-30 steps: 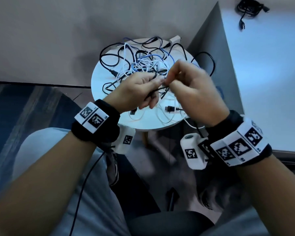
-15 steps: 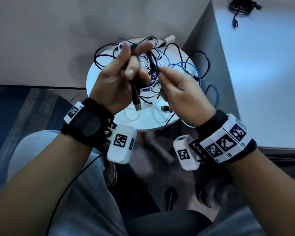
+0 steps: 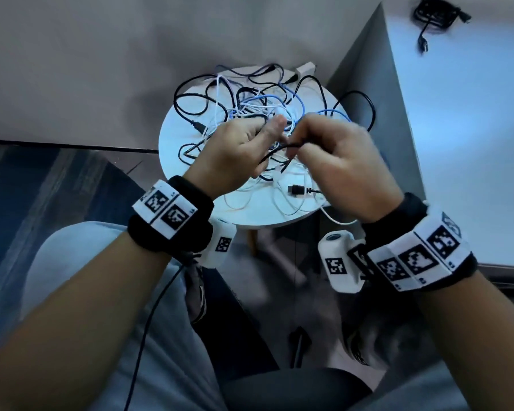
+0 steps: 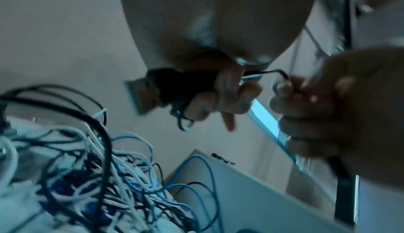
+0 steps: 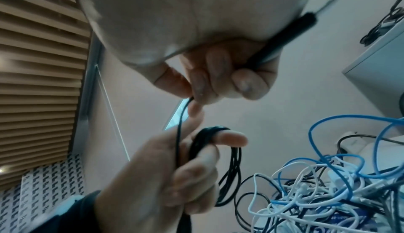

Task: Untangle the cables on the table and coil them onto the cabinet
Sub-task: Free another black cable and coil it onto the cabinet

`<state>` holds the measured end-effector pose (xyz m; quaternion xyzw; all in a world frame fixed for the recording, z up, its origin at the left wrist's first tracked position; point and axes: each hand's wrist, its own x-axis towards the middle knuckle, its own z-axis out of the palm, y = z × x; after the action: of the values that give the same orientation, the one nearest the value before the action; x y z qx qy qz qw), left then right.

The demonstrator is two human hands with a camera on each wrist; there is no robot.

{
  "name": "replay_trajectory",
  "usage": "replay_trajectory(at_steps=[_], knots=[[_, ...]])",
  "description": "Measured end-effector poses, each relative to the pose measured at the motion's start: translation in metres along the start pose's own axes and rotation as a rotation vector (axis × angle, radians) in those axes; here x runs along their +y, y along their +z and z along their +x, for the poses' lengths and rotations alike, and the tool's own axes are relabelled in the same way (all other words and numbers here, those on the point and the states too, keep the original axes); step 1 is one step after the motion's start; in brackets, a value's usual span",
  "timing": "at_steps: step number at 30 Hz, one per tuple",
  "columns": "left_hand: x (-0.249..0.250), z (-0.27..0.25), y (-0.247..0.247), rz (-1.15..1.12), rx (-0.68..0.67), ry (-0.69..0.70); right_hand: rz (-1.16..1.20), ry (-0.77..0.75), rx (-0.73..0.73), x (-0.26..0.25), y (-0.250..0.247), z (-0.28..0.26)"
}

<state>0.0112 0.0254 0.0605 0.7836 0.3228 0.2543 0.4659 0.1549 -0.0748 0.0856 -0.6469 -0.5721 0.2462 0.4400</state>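
Observation:
A tangle of black, white and blue cables lies on the small round white table. Both hands hover over its near half. My left hand holds a thin black cable wound in loops round its fingers. The cable's USB plug sticks out of the fist. My right hand pinches the same cable a short way off, and a black plug body lies in its palm. The white cabinet top is at the right.
A coiled black cable lies at the cabinet's far corner. The cabinet's grey side stands against the table. A black plug rests on the table's near edge. My knees and a dark floor are below.
My left hand has come down from its raised, turned pose and rolled back over. Both hands have met again low over the table's near half, with the black cable between them.

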Motion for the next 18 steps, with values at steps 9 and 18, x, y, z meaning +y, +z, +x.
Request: replay_trajectory(at_steps=[9, 18], knots=[[0.014, -0.007, -0.006, -0.807, -0.482, -0.138, 0.186, -0.075, -0.050, 0.006, 0.003, -0.001], [0.018, -0.004, -0.004, -0.859, -0.387, -0.268, 0.361, 0.071, -0.066, 0.001, 0.011, 0.002]])
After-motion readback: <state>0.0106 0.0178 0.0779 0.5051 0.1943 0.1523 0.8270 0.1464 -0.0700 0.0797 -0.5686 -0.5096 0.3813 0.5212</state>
